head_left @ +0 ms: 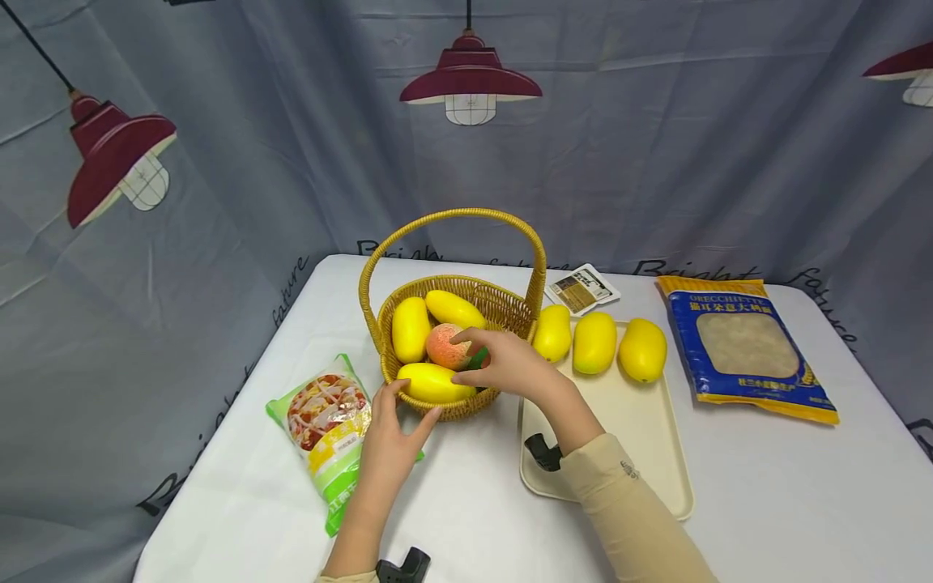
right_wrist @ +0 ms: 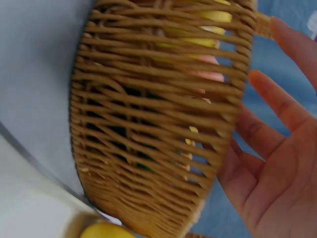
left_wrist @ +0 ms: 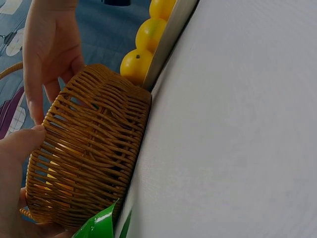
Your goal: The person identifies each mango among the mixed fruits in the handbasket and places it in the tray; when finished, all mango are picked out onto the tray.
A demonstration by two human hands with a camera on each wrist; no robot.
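Left of centre in the head view, the woven basket [head_left: 513,304] is golden brown with a ribbed weave, its oval fruits [head_left: 411,329] plain bright yellow and its round fruit [head_left: 442,348] pinkish orange. The cream tray [head_left: 605,437], right of centre, bears fruits [head_left: 594,343] of the same yellow. At right, the blue bag [head_left: 751,348] has orange-yellow ends and pale lettering; at lower left, the green bag [head_left: 338,453] shows a red-and-cream food picture. The tabletop [head_left: 780,494] is white, the sleeve [head_left: 627,502] at lower right beige, and the grey-blue curtain [head_left: 656,162] carries maroon lamps [head_left: 471,73] and black script.
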